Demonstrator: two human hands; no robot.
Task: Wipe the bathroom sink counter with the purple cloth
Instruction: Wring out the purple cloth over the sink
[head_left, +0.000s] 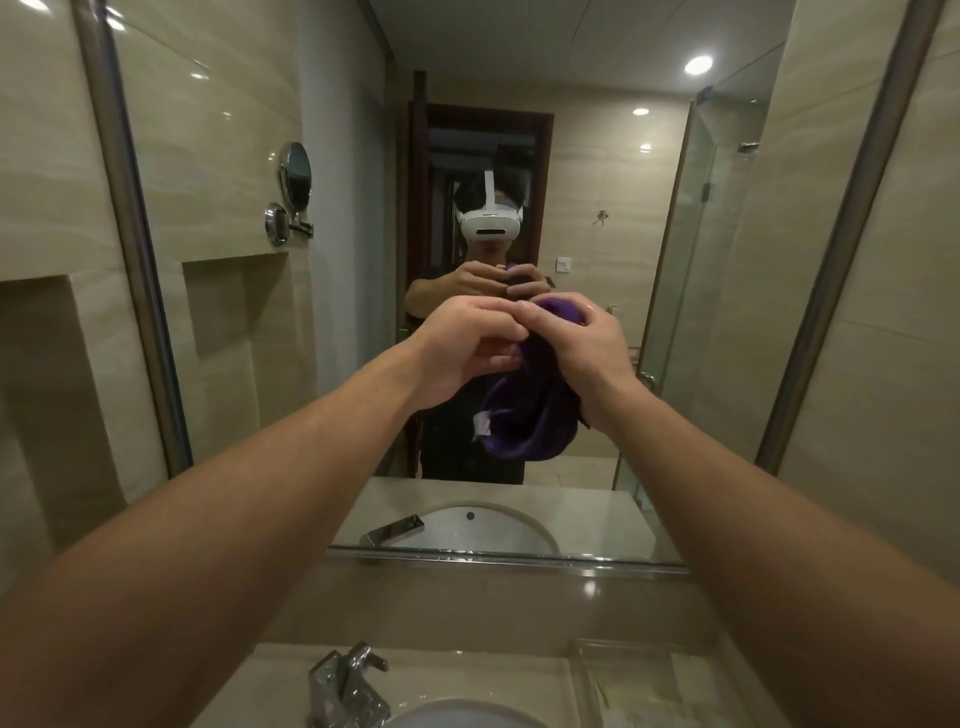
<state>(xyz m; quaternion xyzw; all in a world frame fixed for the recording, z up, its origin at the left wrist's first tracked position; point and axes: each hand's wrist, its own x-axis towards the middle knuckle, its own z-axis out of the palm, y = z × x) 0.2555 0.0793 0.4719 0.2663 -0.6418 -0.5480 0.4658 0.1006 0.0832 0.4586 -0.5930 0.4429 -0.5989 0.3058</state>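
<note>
Beige counter (291, 675), mirror (519, 156) above it. Both my left hand (467, 343) and right hand (576, 338) pinch the purple cloth (524, 421) well above the faucet (345, 686), hanging lengthwise downward.

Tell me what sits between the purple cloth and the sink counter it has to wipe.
Nothing visible does. Both hands, left hand and right hand, hold the purple cloth up in front of the mirror, with open air down to the counter. On the counter stand the faucet and a clear tray, to wipe around.
</note>
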